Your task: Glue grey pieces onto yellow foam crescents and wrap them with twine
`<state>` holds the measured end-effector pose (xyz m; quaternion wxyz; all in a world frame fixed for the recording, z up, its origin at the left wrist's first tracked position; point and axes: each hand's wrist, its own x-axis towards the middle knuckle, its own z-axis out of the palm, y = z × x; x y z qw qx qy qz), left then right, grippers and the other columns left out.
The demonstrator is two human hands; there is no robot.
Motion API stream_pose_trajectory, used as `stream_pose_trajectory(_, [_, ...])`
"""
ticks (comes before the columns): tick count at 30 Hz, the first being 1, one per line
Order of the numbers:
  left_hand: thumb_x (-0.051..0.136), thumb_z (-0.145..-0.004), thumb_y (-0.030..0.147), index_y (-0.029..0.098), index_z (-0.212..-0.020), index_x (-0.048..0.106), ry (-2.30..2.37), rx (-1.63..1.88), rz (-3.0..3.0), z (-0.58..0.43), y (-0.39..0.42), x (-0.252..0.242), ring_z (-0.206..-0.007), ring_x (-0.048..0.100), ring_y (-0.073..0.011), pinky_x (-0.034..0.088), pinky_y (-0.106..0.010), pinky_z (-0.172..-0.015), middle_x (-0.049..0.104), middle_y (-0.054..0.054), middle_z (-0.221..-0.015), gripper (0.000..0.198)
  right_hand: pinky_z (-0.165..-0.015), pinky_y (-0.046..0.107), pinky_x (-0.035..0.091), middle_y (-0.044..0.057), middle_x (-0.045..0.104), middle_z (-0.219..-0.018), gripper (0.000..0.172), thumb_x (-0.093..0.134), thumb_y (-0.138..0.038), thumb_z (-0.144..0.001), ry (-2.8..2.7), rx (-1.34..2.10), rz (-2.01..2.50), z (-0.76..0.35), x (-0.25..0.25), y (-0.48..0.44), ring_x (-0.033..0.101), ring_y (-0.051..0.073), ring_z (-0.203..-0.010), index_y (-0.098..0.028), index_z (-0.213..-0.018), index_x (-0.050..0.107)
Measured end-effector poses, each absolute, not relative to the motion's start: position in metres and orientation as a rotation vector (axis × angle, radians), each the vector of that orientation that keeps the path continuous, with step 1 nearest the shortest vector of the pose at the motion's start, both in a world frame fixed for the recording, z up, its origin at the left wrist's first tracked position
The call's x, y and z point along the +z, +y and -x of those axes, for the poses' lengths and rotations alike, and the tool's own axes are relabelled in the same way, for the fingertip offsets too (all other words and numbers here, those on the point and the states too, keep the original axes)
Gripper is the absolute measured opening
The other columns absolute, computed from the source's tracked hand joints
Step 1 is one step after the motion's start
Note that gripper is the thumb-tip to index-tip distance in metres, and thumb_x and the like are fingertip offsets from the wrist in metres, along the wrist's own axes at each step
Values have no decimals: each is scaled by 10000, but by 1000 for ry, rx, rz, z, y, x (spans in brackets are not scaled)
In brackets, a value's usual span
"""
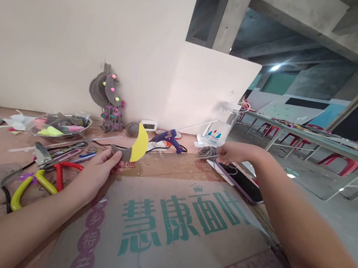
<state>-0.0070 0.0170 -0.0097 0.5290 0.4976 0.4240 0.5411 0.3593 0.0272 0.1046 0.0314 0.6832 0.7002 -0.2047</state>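
Note:
My left hand [103, 168] pinches a yellow crescent [142, 145] by its lower end, which is wrapped in grey yarn. The upper part of the crescent is bare yellow. On the far right side of the table, my right hand [230, 153] has its fingers closed on grey yarn [208, 152], at the edge of a loose bundle. A strand of it hangs below the fingers. Between the two hands lies a blue glue gun [171, 141]. Behind the crescent sits a small grey yarn ball [132, 129].
Pliers [59, 176] with red and yellow handles lie left of my left forearm. A bowl [88, 130] of craft scraps stands behind. A plastic jug [224, 123] and dark phone [242, 183] are at right. A printed plastic sheet [129, 267] covers the front. A decorated grey crescent ornament [99, 86] hangs behind.

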Motion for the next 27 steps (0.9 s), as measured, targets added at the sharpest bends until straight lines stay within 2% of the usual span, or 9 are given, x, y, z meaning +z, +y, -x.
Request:
stream_pose_trajectory(3, [668, -636, 499, 170, -742, 570, 999, 1287, -1202, 7, 18, -11, -550, 480, -91, 377, -190, -550, 555, 48, -589, 360, -633, 244, 425, 76, 686, -763, 349, 653, -443, -677, 2317, -951, -1776, -347, 115, 16, 614, 147, -670, -114, -787, 682])
stream_pose_trajectory(5, [665, -639, 501, 169, -744, 575, 997, 1291, -1207, 8, 19, -12, -553, 483, -92, 376, -194, -552, 556, 46, -596, 360, -715, 273, 453, 83, 680, -940, 454, 587, -502, -727, 2494, -1140, -1552, -337, 123, 10, 627, 178, -807, -159, -1019, 643])
stream_pose_trajectory(7, [663, -642, 500, 168, -736, 574, 1002, 1291, -1215, 8, 19, -13, -555, 487, -94, 378, -198, -556, 556, 44, -600, 357, -774, 293, 451, 83, 654, -1038, 488, 520, -518, -779, 2666, -1098, -1548, -331, 128, 9, 613, 195, -904, -180, -1123, 593])
stream_pose_trajectory(12, [652, -662, 486, 166, -725, 562, 999, 1257, -1262, 9, 19, -13, -566, 498, -102, 386, -204, -565, 562, 40, -603, 339, -789, 309, 435, 73, 676, -964, 468, 489, -529, -795, 2712, -464, -1940, -327, 114, 24, 599, 233, -900, -146, -1010, 649])
stream_pose_trajectory(15, [642, -677, 485, 166, -698, 545, 1019, 1226, -1307, 8, 19, -13, -569, 499, -103, 385, -205, -578, 565, 38, -603, 333, -783, 320, 440, 75, 675, -986, 444, 486, -514, -806, 2693, -406, -1946, -324, 99, 34, 603, 242, -894, -154, -999, 658])
stream_pose_trajectory(18, [628, -680, 505, 167, -693, 555, 1034, 1202, -1364, 8, 19, -12, -559, 492, -110, 371, -210, -566, 557, 33, -597, 346, -815, 323, 447, 82, 631, -1123, 422, 507, -465, -813, 2742, -359, -2014, -316, 83, 41, 600, 237, -952, -191, -1119, 608])
stream_pose_trajectory(22, [611, -691, 507, 172, -636, 538, 1034, 1189, -1438, 8, 19, -13, -548, 483, -117, 355, -215, -543, 540, 30, -572, 347, -847, 347, 459, 111, 561, -1231, 481, 517, -393, -820, 2836, -308, -2131, -297, 53, 49, 587, 228, -1011, -192, -1257, 488])
stream_pose_trajectory(25, [590, -717, 495, 175, -640, 534, 1030, 1186, -1471, 9, 20, -15, -549, 484, -114, 347, -212, -531, 539, 32, -575, 334, -978, 386, 374, 129, 486, -1309, 555, 551, -346, -801, 3078, -174, -2049, -284, 23, 59, 484, 232, -1169, -159, -1305, 414])
stream_pose_trajectory(27, [578, -730, 490, 175, -640, 534, 1034, 1179, -1488, 9, 21, -16, -547, 480, -111, 345, -210, -533, 534, 35, -569, 331, -983, 407, 362, 156, 471, -1316, 624, 569, -337, -788, 3103, -128, -2107, -278, 4, 68, 467, 245, -1187, -133, -1338, 356])
